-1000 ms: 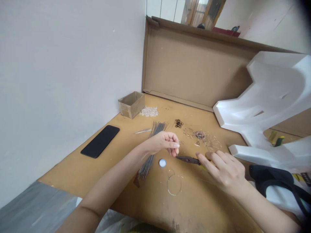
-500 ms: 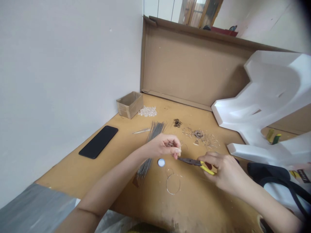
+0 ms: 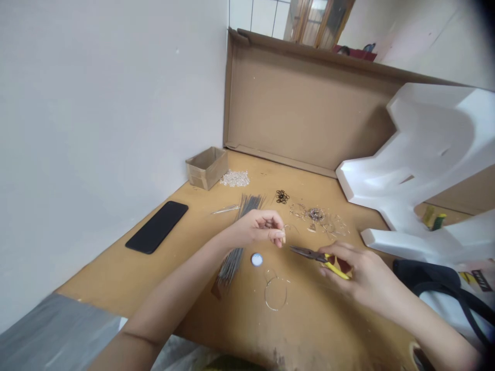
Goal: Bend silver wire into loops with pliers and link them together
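The left hand [image 3: 261, 228] presses its fingertips together; at its four o'clock, the right hand [image 3: 361, 270] grips yellow-handled, dark metal pliers [image 3: 317, 255].

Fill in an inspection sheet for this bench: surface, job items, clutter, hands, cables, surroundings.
Surface: brown worktop, dark marks near the front edge.
Job items: yellow-handled needle-nose pliers; grey wire bundle, partly hidden by the left arm; thin wire loop; black rings in a small heap.
Clutter: black phone; tangled wire pieces; pale round cap.
Hands: right hand grips the pliers, their tip apart from the left hand; left fingers pinched, any held piece too small to tell.
Cables: nothing seen.
Surroundings: plain wall at left; large cardboard panel behind; white foam moulding at right.
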Tool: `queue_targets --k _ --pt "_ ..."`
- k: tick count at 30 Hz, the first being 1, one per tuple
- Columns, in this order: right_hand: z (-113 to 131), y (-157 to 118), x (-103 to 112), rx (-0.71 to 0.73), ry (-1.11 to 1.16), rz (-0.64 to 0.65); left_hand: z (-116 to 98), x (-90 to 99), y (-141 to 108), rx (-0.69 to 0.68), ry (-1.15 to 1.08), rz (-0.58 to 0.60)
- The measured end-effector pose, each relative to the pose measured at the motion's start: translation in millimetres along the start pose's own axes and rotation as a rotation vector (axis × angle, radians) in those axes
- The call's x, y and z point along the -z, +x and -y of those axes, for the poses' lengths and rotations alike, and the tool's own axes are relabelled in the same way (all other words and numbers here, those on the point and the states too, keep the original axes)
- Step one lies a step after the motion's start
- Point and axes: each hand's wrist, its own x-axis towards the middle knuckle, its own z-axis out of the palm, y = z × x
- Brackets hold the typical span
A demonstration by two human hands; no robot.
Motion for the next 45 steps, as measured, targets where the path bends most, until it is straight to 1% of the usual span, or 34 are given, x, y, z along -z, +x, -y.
queue_targets --k 3,6,16,20,24,29,36,41,45 --pt "3.5 -1.6 -0.3 0.015 -0.103 -0.052 2.0 1.1 0.4 -0.023 -0.045 0.001" --pt "8.9 -1.6 -2.0 0.028 -0.182 -0.092 2.0 1.0 -0.2 -0.022 -0.032 0.002" --pt "15.9 0.8 -6.3 0.032 -0.266 -0.131 -4.2 -2.7 -2.7 -0.031 0.292 -0.028" --pt "16.1 1.8 -7.0 0.045 -0.279 -0.157 -7.4 -3.8 -3.0 -0.032 0.338 -0.033" --pt "15.6 2.2 -8.0 0.045 -0.287 -0.146 -9.8 -3.9 -3.1 -0.037 0.359 -0.029" --pt "14.7 1.5 -8.8 0.029 -0.297 -0.125 -9.1 -3.6 -2.0 -0.069 0.437 -0.052" --pt "15.5 -0.7 -7.7 0.067 -0.300 -0.140 -8.1 -4.8 -2.3 -0.084 0.411 -0.036" --pt "17.0 0.3 -5.9 0.045 -0.276 -0.111 -9.1 -4.7 -3.6 -0.062 0.423 -0.022" --pt "17.0 -0.4 -4.8 0.036 -0.251 -0.098 -7.7 -4.2 -3.8 -0.084 0.451 -0.014"
